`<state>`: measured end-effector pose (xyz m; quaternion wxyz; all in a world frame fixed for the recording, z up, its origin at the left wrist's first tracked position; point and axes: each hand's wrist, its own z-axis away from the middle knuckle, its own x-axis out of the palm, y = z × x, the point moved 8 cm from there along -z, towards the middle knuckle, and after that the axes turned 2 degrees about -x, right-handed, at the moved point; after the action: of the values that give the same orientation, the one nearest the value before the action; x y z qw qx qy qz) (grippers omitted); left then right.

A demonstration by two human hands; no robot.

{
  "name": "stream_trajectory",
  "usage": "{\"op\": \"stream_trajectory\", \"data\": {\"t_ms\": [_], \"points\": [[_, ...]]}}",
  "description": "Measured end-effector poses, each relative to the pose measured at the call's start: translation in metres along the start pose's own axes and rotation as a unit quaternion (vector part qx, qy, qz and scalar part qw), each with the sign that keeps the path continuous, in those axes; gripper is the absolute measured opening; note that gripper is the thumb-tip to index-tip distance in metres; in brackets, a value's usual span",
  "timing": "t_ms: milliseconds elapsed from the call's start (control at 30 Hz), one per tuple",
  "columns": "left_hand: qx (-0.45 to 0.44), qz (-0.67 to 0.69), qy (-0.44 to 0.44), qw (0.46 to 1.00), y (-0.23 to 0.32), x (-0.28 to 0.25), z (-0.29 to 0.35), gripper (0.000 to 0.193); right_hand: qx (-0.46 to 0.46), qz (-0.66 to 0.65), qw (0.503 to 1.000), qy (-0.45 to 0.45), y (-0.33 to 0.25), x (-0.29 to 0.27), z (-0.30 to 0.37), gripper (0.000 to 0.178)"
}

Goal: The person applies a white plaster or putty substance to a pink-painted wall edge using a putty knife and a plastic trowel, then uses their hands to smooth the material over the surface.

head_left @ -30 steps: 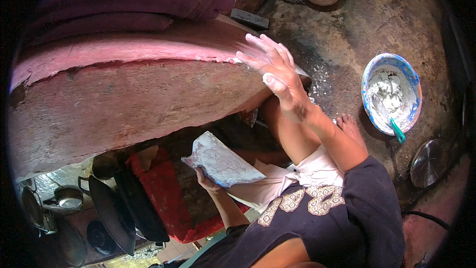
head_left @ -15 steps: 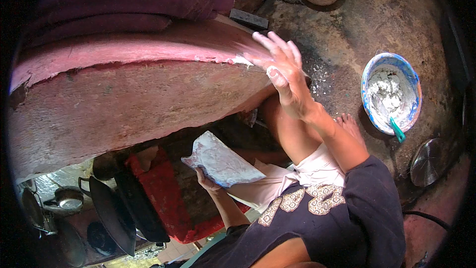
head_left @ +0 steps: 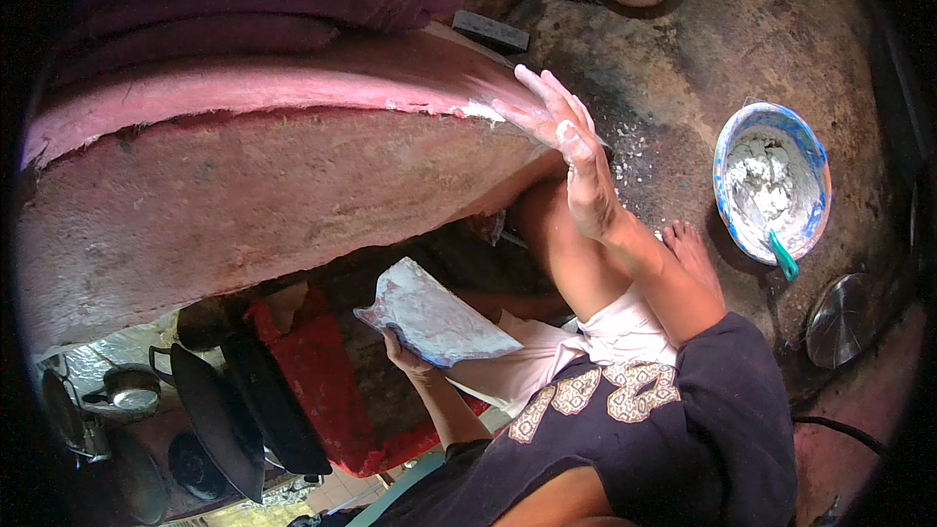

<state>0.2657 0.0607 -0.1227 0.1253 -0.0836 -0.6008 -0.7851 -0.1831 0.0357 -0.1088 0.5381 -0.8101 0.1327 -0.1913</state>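
My left hand [head_left: 404, 356] grips the board [head_left: 444, 315] edgewise, seemingly sparing its smeared face, my empty right hand [head_left: 576, 148] stretched open beside the pink ledge [head_left: 293, 84].

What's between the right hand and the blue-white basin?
Head view: white flakes on the brown floor, nearer the right hand than the basin.

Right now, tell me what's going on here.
The person's left hand holds a flat whitish piece. The right hand, its fingers whitened, is at the edge of a pink ledge, by a white smear; contact is unclear. A bowl of white paste with a green-handled tool stands on the floor.
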Motion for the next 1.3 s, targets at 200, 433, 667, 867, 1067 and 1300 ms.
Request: {"op": "stream_trajectory", "data": {"t_ms": [200,433,667,867,1067,1300], "points": [[0.011,-0.013,0.026,1.0,0.001,0.003,0.002,0.069,-0.02,-0.163,0.986,-0.02,-0.013,0.003,-0.01,0.08],[-0.002,-0.004,0.02,1.0,-0.002,0.009,0.003,0.069,-0.008,-0.062,0.997,0.036,-0.004,0.003,-0.004,0.068],[0.009,0.001,0.049,0.999,-0.003,0.0,0.003,0.068,-0.08,0.063,0.991,0.088,0.003,-0.009,0.002,0.072],[-0.001,0.012,0.008,1.0,-0.003,0.005,0.002,0.066,0.048,0.003,0.999,0.023,0.078,-0.003,-0.019,0.102],[0.003,-0.011,0.019,1.0,-0.001,0.002,0.004,0.068,0.05,0.023,0.998,0.042,0.084,-0.001,-0.02,0.114],[0.004,0.014,0.003,1.0,0.0,0.006,0.004,0.072,0.041,0.024,0.997,0.053,0.071,0.001,-0.027,0.113]]}}
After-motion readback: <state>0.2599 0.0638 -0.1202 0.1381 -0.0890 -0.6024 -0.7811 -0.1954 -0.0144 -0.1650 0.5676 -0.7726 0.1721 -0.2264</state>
